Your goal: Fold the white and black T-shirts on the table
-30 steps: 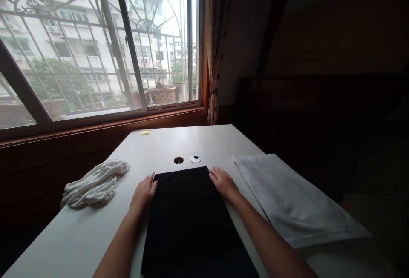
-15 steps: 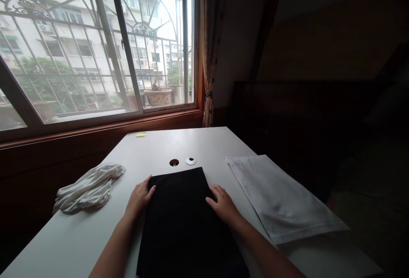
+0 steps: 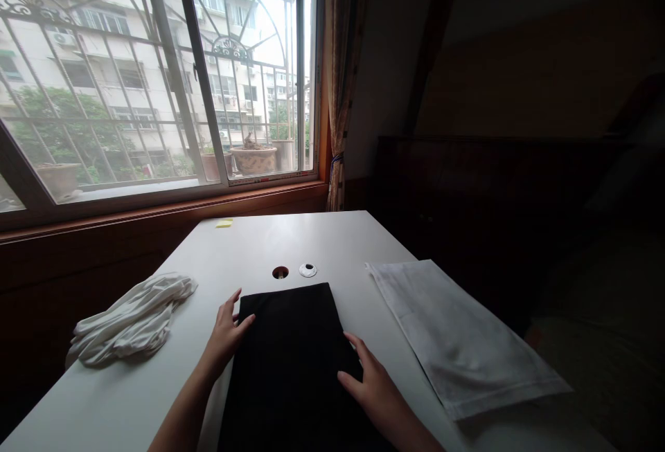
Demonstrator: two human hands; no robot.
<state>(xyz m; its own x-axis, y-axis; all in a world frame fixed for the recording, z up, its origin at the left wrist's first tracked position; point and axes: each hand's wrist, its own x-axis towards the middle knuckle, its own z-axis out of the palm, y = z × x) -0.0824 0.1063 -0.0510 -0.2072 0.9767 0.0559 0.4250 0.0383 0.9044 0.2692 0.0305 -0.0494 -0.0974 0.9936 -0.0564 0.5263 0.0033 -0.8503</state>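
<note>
A flat, folded piece of black cloth (image 3: 291,369) lies on the white table (image 3: 249,248) in front of me. At its far left corner is my left hand (image 3: 228,331), thumb over the cloth and fingers spread along the edge. My right hand (image 3: 371,376) rests by the right edge, its thumb and fingers apart. Neither hand has closed on the cloth. The near end of the black cloth runs out of view at the bottom.
To the left lies a crumpled white cloth (image 3: 135,317). A flat folded white cloth (image 3: 462,334) lies to the right. Beyond the black cloth are a round hole (image 3: 280,273) and a loose round cap (image 3: 308,270). A yellow slip (image 3: 224,223) sits near the far edge.
My right hand has slid back toward me along the black cloth's right edge. My left hand's fingers have lifted and spread a little. The view has shifted slightly.
</note>
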